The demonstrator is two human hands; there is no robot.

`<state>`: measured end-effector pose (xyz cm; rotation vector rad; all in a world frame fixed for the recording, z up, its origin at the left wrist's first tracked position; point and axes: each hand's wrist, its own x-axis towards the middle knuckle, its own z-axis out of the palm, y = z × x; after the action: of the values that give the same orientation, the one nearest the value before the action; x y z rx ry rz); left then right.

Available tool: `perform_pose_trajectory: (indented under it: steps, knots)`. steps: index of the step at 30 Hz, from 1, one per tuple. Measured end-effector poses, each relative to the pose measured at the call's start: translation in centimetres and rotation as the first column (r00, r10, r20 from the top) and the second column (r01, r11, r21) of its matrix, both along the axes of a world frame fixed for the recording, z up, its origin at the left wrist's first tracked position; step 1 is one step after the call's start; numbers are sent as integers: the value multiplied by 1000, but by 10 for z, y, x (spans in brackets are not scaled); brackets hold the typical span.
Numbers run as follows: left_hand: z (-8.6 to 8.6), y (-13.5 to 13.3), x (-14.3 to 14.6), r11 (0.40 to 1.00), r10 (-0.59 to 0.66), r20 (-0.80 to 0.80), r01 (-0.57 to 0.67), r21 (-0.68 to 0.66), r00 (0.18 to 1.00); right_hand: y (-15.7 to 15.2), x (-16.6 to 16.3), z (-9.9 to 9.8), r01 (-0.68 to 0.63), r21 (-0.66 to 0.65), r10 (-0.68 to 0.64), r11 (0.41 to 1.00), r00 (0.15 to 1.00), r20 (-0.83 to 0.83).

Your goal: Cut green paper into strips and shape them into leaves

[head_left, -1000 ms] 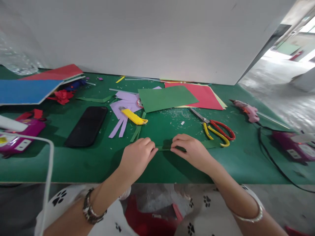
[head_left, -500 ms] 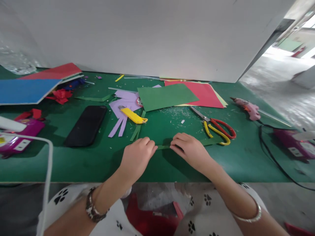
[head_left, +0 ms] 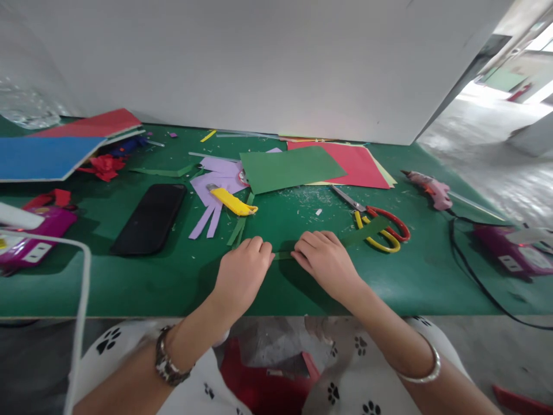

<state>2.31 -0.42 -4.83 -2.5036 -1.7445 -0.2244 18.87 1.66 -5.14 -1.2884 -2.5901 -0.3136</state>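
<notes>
A narrow green paper strip (head_left: 365, 231) runs between my two hands, close above the green table near its front edge. My left hand (head_left: 245, 271) is closed on the strip's left part, fingertips pressed together. My right hand (head_left: 326, 260) pinches it a short way to the right, and the free end slants up over the handles of the scissors (head_left: 380, 227). Just beyond my left hand lie green paper pieces (head_left: 239, 227) and a yellow utility knife (head_left: 233, 201) on cut purple paper (head_left: 211, 199). What my curled fingers cover is hidden.
Green sheet (head_left: 294, 167) and red sheet (head_left: 363, 164) lie at the back before a white panel (head_left: 242, 63). A black phone (head_left: 150, 219) lies left. At right are a pink glue gun (head_left: 430, 187), its cord and a purple power strip (head_left: 514, 248). A white cable (head_left: 85, 282) hangs at left.
My right hand has shifted slightly left, nearer my left hand. The strip's free right end has swung upward, from level to slanting over the scissor handles. The view has moved slightly.
</notes>
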Motion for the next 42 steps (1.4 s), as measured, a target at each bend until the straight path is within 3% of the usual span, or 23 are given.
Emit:
perform_pose_trajectory:
  steps: [6,11,20,34,40,42]
  knots:
    - [0,3,-7,999,-31,-38,31,-10,999,-1,0,2,-21,45,20,999,999,33]
    - [1,9,-23,985,-139,49,143,-94,989,0,2,4,-26,7,26,1000,998,57]
    - [1,8,-25,992,-52,21,54,-113,998,1,2,6,-23,-9,23,1000,999,38]
    - [-10,3,-46,994,-101,-7,101,-48,995,1,3,3,17,-43,-17,999,1000,-3]
    - [-8,4,-55,989,-90,282,119,-88,955,1,3,5,22,-80,-25,997,999,-28]
    - [-8,4,-58,985,-137,331,165,-58,934,0,2,5,29,-67,-32,997,998,-45]
